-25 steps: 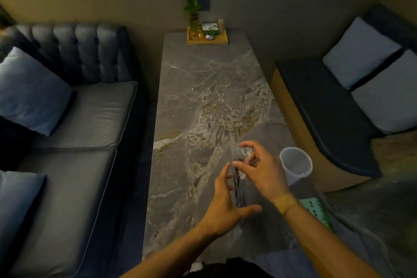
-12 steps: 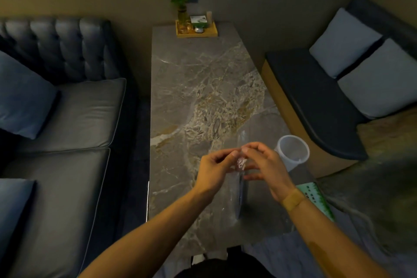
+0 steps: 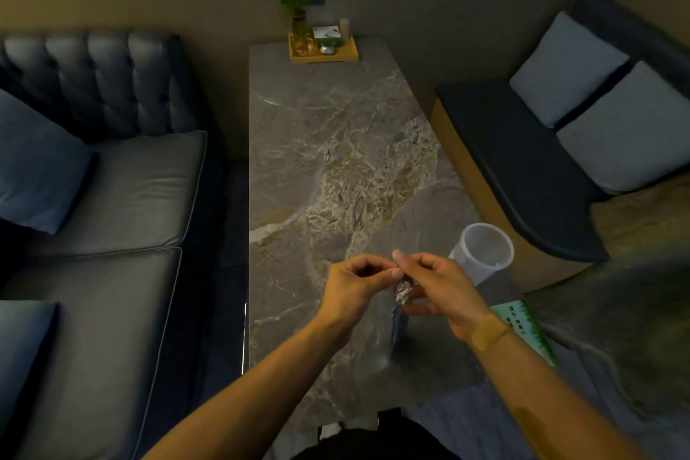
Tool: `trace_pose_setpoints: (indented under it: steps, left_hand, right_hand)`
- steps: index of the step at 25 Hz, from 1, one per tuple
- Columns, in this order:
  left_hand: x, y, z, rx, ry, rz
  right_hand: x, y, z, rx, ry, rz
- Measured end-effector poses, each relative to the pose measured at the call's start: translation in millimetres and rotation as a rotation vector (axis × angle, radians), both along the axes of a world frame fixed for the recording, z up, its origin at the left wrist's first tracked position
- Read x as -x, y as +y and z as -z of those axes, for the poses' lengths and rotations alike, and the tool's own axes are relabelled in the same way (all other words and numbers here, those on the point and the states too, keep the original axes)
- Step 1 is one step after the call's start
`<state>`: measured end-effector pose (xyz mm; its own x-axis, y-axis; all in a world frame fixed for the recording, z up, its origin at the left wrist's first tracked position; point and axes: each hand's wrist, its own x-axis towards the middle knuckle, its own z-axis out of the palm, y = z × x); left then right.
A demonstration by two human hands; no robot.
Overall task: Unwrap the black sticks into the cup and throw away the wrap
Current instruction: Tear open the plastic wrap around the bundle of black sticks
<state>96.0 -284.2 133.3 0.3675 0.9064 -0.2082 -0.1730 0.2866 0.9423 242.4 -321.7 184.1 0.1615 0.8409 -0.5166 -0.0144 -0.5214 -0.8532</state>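
Note:
A clear plastic wrap (image 3: 402, 290) with black sticks (image 3: 398, 325) inside hangs upright above the near part of the marble table (image 3: 328, 161). Its crumpled top is pinched between both hands. My left hand (image 3: 353, 286) grips the top from the left with thumb and forefinger. My right hand (image 3: 437, 286) holds it from the right, fingers curled around the bunched plastic. The lower end of the pack reaches down close to the tabletop. A translucent white cup (image 3: 481, 254) stands empty just right of my right hand, near the table's right edge.
A wooden tray (image 3: 324, 53) with a small plant and small items sits at the table's far end. A dark leather sofa (image 3: 112, 198) runs along the left, a cushioned bench (image 3: 522, 168) along the right. A green printed card (image 3: 524, 329) lies by my right wrist.
My left hand rose from below the pack to its top and now pinches the wrap beside my right hand. Both hands have drawn closer together at the crumpled top.

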Motion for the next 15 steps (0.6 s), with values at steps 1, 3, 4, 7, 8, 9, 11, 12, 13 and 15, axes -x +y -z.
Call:
trace_pose_setpoints:
  steps: [1, 3, 4, 7, 8, 9, 11, 12, 13, 15]
  left_hand:
    - [0, 0, 0, 0.013, -0.003, -0.006]
    - [1, -1, 1, 0.08, -0.033, -0.014]
    - [1, -2, 2, 0.127, -0.057, -0.012]
    - [1, -3, 5, 0.245, -0.128, 0.0]
    - [2, -4, 5, 0.263, -0.141, -0.007]
    - [2, -3, 4, 0.274, -0.146, -0.029]
    - [4, 1, 3, 0.275, -0.136, -0.103]
    - [6, 3, 2, 0.263, -0.124, -0.14]
    - [9, 5, 1, 0.245, -0.109, -0.173]
    - [14, 8, 0, 0.207, -0.074, -0.226]
  right_hand:
    - [0, -1, 1, -0.013, 0.037, 0.002]
    - [-1, -2, 1, -0.057, 0.085, 0.015]
    - [-2, -2, 1, -0.08, 0.075, 0.011]
    - [-2, -2, 2, -0.141, 0.006, -0.018]
    - [-3, -2, 3, -0.161, -0.002, -0.011]
    - [-4, -2, 4, -0.181, -0.01, 0.01]
    - [-9, -1, 7, -0.217, -0.061, 0.066]
    - [-12, -1, 9, -0.234, -0.092, 0.096]
    - [-16, 0, 11, -0.249, -0.126, 0.126]
    - [-24, 0, 15, -0.271, -0.202, 0.188]
